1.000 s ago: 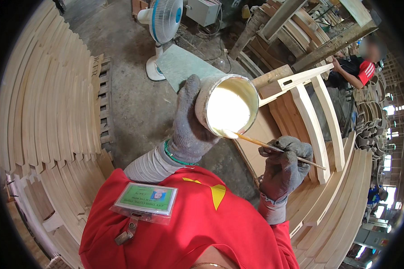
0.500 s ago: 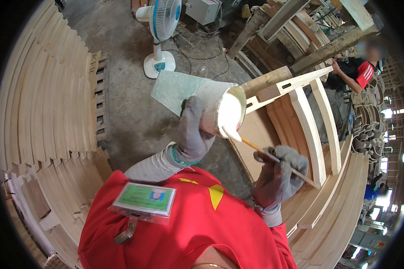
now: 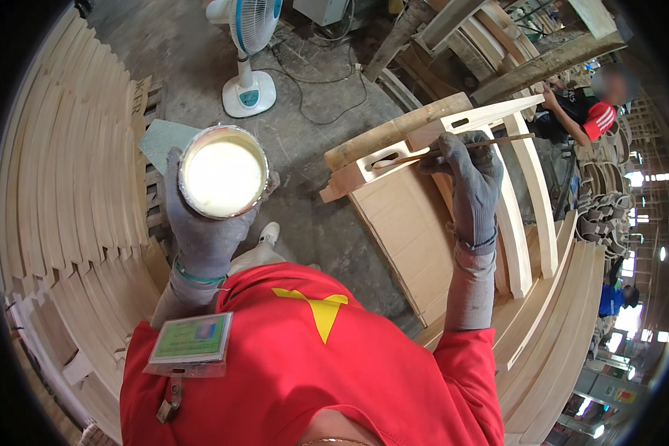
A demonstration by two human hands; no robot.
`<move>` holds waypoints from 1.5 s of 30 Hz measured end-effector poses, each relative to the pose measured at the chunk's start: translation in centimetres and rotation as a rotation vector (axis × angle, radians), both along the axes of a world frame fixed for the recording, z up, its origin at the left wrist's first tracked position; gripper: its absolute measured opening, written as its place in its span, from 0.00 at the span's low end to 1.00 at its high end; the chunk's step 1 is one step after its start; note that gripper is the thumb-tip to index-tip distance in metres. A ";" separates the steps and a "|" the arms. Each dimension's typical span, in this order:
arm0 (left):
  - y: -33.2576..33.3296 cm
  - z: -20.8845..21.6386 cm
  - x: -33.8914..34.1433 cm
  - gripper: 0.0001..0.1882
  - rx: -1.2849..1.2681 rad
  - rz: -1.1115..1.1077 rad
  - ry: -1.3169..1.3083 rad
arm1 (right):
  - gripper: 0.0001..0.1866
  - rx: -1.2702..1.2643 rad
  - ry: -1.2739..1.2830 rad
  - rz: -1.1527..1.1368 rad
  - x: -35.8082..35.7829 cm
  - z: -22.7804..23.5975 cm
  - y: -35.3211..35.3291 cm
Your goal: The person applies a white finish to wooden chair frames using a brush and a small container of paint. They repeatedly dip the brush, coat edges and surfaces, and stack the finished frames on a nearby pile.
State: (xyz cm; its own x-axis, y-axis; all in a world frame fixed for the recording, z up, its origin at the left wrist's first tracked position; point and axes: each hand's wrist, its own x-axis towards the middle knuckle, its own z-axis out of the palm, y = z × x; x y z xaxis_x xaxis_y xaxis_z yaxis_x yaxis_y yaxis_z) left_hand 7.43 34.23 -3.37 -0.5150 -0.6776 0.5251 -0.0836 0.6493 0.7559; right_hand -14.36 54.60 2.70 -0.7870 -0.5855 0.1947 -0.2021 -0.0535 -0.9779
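My left hand [image 3: 209, 236], in a grey glove, is wrapped round a cup [image 3: 183, 186] full of creamy white liquid [image 3: 224, 172]. A pale greenish sheet [image 3: 160, 143] sticks out behind the cup; how it is held is hidden. My right hand [image 3: 470, 182], also gloved, grips a thin wooden stick [image 3: 514, 139]. Its left tip is at the slot in the end of a pale slotted wooden rail [image 3: 358, 177]. Curved wooden slats [image 3: 514, 230] run toward me from another slotted rail [image 3: 490, 113], below and beside my right hand.
Long stacked boards [image 3: 67, 163] fill the left side. A standing fan [image 3: 249, 93] and cables are on the floor ahead. A round wooden bar [image 3: 401, 130] lies beyond the rails. More curved boards [image 3: 557, 327] lie at right. Another person [image 3: 583, 115] is at the far right.
My left hand has moved left with the cup, which now faces upward. My right hand has carried the stick from the cup's rim up to the slotted rail.
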 end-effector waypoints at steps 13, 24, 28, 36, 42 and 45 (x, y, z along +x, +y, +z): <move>0.0 -0.2 0.8 0.43 -0.172 0.039 -0.141 | 0.09 -0.040 0.006 -0.038 -1.0 0.8 0.2; 0.2 -0.3 0.0 0.35 -0.100 0.032 -0.040 | 0.13 0.173 0.116 0.031 -1.9 0.8 0.2; 0.1 -0.4 0.1 0.35 -0.260 0.065 -0.088 | 0.08 0.173 0.111 0.049 -1.2 1.2 -0.3; 0.1 -0.5 0.3 0.34 -0.085 0.028 -0.024 | 0.14 0.167 0.060 0.086 -1.2 0.6 -0.8; -0.1 -0.2 0.6 0.34 0.070 0.023 -0.001 | 0.10 0.316 0.260 0.165 -1.1 -0.7 -1.9; -0.1 0.3 0.7 0.35 -0.068 0.062 -0.073 | 0.11 0.391 0.434 0.130 -2.2 -0.1 -1.4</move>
